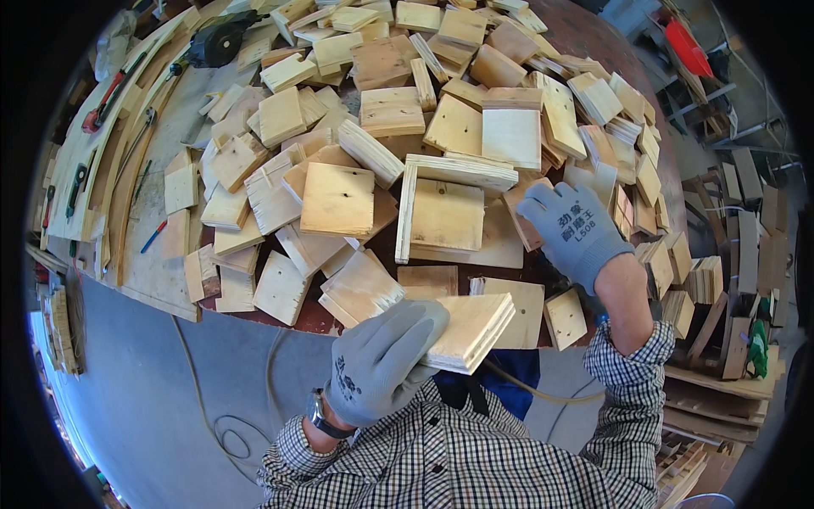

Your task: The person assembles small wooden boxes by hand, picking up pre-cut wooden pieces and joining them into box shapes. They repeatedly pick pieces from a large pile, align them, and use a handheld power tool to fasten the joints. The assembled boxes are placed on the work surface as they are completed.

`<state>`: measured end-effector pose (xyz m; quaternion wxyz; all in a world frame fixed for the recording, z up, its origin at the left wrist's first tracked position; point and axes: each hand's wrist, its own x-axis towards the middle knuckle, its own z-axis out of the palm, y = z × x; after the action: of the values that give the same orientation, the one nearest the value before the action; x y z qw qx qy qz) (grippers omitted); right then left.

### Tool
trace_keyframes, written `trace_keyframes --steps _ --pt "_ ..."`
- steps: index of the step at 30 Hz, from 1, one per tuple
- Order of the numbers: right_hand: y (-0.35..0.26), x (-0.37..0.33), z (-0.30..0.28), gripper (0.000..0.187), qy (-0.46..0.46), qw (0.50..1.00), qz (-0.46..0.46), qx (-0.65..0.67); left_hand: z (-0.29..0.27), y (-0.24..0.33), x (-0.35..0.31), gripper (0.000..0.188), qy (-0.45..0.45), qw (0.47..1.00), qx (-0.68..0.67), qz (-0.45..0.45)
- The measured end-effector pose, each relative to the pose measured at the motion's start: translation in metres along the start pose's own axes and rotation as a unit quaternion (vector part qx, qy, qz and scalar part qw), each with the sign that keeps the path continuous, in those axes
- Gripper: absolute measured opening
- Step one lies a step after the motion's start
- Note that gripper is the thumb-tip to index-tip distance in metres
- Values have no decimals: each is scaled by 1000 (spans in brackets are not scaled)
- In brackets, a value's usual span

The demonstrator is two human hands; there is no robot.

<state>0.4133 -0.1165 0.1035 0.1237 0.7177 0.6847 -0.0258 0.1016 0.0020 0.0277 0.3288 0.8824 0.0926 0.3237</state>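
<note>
My left hand [386, 360], in a grey work glove, grips a short stack of plywood blocks [469, 329] in front of my chest. The layered edges of the stack face toward me. In a matching glove, my right hand [572, 233] reaches over the pile's near right part. Its fingers are bent together over the edge of a brownish wooden block [519, 214]; the thumb is hidden. Between my hands, an upright plywood piece and a long one form a corner around a square wooden block [447, 212]. A dark object, partly covered, lies beneath my right wrist.
A large heap of wooden blocks [390, 110] covers the dark red table [585, 25]. At the left lie long wood strips, a black power tool [222, 41], a red-handled tool [102, 106] and a pen [153, 237]. Hoses [199, 390] run across the floor; timber offcuts [721, 399] are stacked at right.
</note>
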Motion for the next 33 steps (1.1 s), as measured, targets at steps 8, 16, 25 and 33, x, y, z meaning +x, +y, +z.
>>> trace_keyframes --steps 8,16,25,33 --pt "7 12 2 37 -20 990 57 130 -2 1 32 48 -28 986 134 92" --pt "4 30 11 35 -95 990 91 49 43 -37 67 44 -53 944 323 35" --pt "15 28 9 35 -59 987 136 60 48 -42 67 58 -35 950 311 -2" --pt "32 71 16 69 86 891 375 242 44 -46 70 60 -59 941 333 1"
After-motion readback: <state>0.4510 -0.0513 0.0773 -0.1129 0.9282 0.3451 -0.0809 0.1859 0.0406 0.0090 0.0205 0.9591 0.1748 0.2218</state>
